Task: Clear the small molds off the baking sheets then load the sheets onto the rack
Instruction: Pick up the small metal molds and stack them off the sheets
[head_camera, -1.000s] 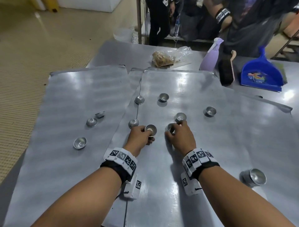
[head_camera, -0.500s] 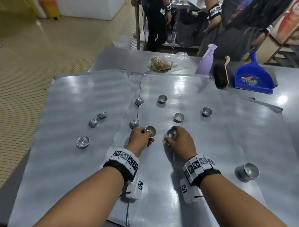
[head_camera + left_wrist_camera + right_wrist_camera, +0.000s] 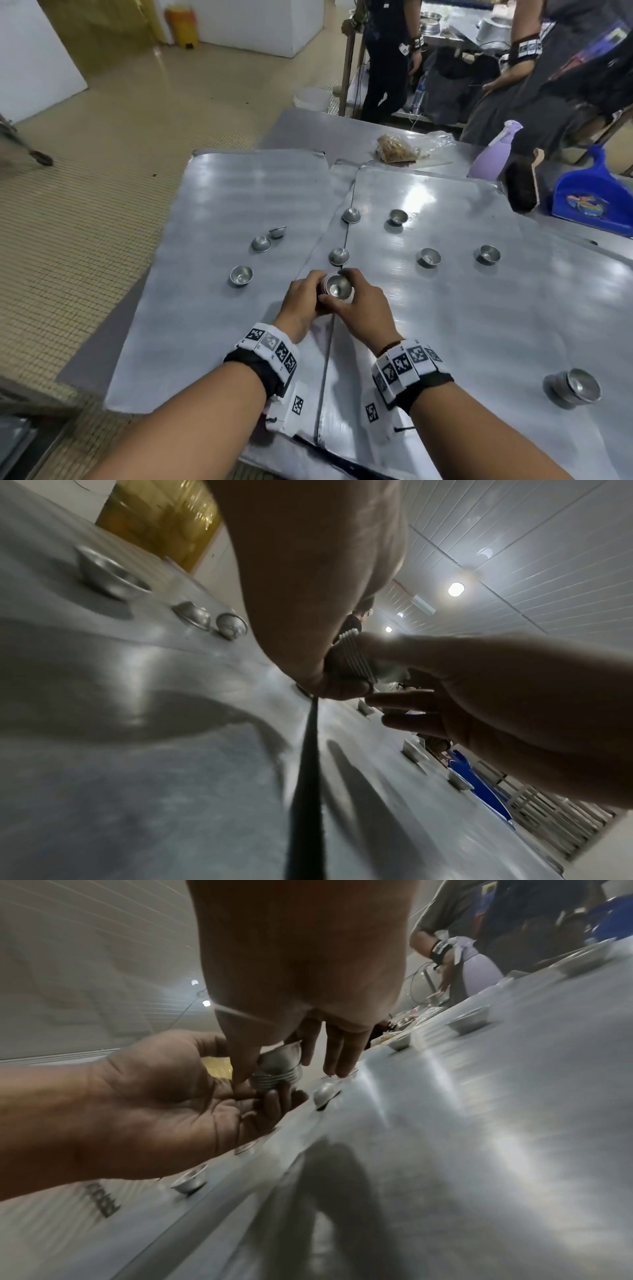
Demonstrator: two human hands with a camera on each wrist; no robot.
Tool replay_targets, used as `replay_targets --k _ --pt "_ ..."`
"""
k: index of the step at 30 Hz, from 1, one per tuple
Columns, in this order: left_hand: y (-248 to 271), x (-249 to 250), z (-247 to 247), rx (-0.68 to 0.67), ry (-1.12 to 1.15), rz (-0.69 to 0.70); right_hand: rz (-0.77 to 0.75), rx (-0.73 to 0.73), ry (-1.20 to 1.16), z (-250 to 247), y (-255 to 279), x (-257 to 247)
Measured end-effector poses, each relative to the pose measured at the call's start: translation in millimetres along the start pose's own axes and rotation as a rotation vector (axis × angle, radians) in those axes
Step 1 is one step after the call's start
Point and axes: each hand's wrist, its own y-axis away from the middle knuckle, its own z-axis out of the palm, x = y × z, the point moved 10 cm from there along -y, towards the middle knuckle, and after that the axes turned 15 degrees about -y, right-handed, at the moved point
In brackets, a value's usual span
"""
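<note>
Hands meet over the seam between two baking sheets. Left hand (image 3: 303, 301) grips a nested stack of molds (image 3: 335, 287), fingers curled round its ribbed rims; right hand (image 3: 364, 305) pinches the top mold of that stack between thumb and fingers, held just above the sheets. Left baking sheet (image 3: 212, 205) carries three loose molds at ten o'clock of the hands — one (image 3: 241, 274) upright, two farther back. Right baking sheet (image 3: 479, 325) carries molds from twelve to two o'clock, and a second stack (image 3: 572, 388) lies tipped at four o'clock. Purple spray bottle (image 3: 493, 154) and blue dustpan (image 3: 589, 202) stand on the table (image 3: 308, 133) at one o'clock.
</note>
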Motion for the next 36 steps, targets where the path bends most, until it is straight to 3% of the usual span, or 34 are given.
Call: replay_targets --k 6,15,24,30,36 --pt "16.5 -4.7 -37.8 0.034 0.008 0.029 -0.032 -0.084 -0.025 40.8 7.2 -13.4" --pt "30.2 0.0 -132.0 0.416 -0.118 0.044 -0.023 -0.294 0.123 82.3 -5.0 -1.0" --pt "69.3 2.7 -202.6 0.599 -0.154 0.048 -0.029 -0.548 0.320 127.1 -43.9 -15.9" --pt "72.7 -4.0 -239.9 0.615 -0.189 0.035 -0.091 -0.590 0.405 164.5 -65.8 -36.1" --pt "48.5 4.2 -265.2 0.504 -0.246 0.037 -0.097 -0.583 0.419 204.8 -81.0 -51.3"
